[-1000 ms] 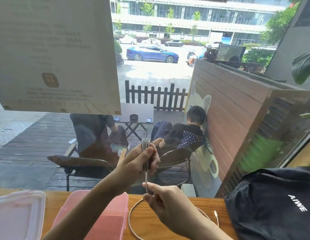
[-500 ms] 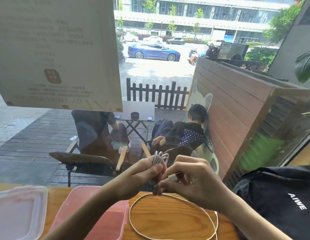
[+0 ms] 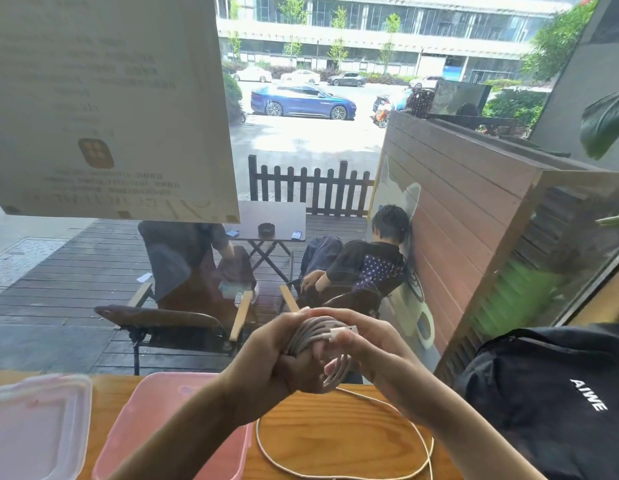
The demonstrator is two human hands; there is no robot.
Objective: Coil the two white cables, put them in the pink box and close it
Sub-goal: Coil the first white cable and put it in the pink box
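Observation:
My left hand (image 3: pixel 277 358) grips a bundle of coiled white cable (image 3: pixel 310 336), held up above the wooden table (image 3: pixel 335 438). My right hand (image 3: pixel 367 348) pinches the cable's white plug end (image 3: pixel 342 330) against the top of the bundle. Several loops hang between my two hands. A second white cable (image 3: pixel 339 476) lies in a loose ring on the table below my hands. The pink box (image 3: pixel 155 424) stands open at the lower left, partly hidden by my left forearm.
The box's clear lid (image 3: pixel 34 431) lies at the far left of the table. A black bag (image 3: pixel 557 403) fills the right side. A window with a paper notice (image 3: pixel 104 98) is right behind the table; people sit outside.
My right hand rose from the table to the bundle and wound the remaining cable around it. The bundle grew thicker, and the plug end now rests on top.

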